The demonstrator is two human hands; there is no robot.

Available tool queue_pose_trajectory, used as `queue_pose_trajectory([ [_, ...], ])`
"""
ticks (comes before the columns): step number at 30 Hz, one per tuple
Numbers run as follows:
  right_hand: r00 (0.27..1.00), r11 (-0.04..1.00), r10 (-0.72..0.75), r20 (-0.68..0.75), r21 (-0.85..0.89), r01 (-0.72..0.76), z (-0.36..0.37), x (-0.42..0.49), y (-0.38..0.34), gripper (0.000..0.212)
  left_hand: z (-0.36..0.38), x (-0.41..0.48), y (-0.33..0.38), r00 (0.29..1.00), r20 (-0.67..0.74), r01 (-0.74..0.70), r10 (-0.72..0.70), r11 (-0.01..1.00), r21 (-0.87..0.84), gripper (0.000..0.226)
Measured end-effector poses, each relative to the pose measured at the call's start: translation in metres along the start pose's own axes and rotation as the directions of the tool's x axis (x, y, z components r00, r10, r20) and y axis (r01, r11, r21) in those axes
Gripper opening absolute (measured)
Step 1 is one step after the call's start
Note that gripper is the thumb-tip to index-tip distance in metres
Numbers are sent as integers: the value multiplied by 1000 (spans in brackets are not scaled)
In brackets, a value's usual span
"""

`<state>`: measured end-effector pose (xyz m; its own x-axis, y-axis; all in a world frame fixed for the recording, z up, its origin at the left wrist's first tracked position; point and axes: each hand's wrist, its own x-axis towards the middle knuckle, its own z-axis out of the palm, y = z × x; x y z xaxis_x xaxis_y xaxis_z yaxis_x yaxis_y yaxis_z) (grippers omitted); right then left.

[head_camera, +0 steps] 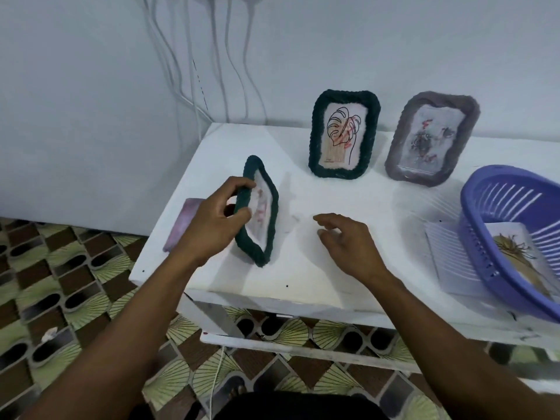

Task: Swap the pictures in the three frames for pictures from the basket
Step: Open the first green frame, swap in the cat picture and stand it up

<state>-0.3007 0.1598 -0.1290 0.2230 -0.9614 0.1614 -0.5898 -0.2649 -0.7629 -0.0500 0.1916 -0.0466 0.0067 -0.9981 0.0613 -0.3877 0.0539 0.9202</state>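
Left hand (218, 219) pinches the near green frame (262, 213) by its left edge, fingers curled over the top of that edge, thumb lower down. The frame stands on its bottom edge at the near-left part of the table (333, 283), turned so its face looks right. Right hand (348, 241) holds nothing, fingers loosely spread, just right of the frame and low over the tabletop; contact with the surface can't be told

Handling, as judged:
- border looks yarn-wrapped: soft outside, grippy, likely a stiff core under it, whole thing light
- picture inside is pale with reddish marks, looks like thin paper, so it would crease or tear easily
- any glazing over it: can't tell
- best hold is on the padded border at opposite edges, fingers off the face
- back is hidden, so how the picture comes out is unknown

Other task items: leaf frame (344, 137) and grey frame (431, 137) stand upright at the far side, side by side, apart. Purple slatted basket (485, 189) sits at the right edge with a plant picture (512, 250) inside; a white sheet (439, 253) lies beside its left wall, partly under it

Surface: white painted tabletop, flat, matte, a few dark specks. A pink card (181, 222) lies at the left edge, partly overhanging

Room: pale wall behind, cables (169, 56) hanging down it at far left, patterned floor tiles (75, 268) below
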Motion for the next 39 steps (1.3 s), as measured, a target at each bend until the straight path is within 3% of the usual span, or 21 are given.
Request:
queue_pose_trajectory([
  [2,1000,1000,1,-2,3,-1,7,0,-6,31,1,0,-10,999,-21,44,-47,992,-122,39],
  [5,997,990,-8,-82,-140,-4,6,0,-7,37,28,-2,-28,994,-3,104,-110,949,-298,41],
  [7,993,968,4,-116,-250,-33,3,-4,1,36,52,-5,-35,995,22,95,-93,956,-277,41],
  [10,988,929,18,-155,-362,-74,-2,-13,14,33,70,-6,-42,1000,7,-13,13,999,51,39],
  [14,985,916,35,-171,-389,-101,-5,-19,24,39,62,-8,-56,992,56,-124,111,882,455,43],
  [18,985,891,11,-175,-445,-89,0,-19,23,49,34,-6,-65,982,169,-173,87,777,605,56],
  [20,984,889,18,-178,-448,-98,0,-19,23,49,10,0,-74,989,94,-147,114,769,623,50],
  [22,984,883,20,-175,-459,-100,1,-19,24,47,-21,10,-90,986,2,-120,168,694,710,49],
  [24,984,881,14,-176,-464,-95,2,-19,26,46,-46,18,-107,984,23,-129,176,621,773,55],
  [27,982,887,14,-186,-452,-98,3,-18,26,43,-56,22,-126,989,74,-141,131,637,758,56],
  [34,980,888,11,-196,-449,-100,3,-18,25,46,-9,19,-94,951,18,-283,310,842,458,43],
  [36,981,887,7,-196,-451,-97,3,-18,25,46,16,26,-80,934,74,-346,350,833,432,41],
  [39,982,884,6,-190,-458,-94,3,-18,27,43,44,42,-79,901,274,-432,336,742,513,43],
])
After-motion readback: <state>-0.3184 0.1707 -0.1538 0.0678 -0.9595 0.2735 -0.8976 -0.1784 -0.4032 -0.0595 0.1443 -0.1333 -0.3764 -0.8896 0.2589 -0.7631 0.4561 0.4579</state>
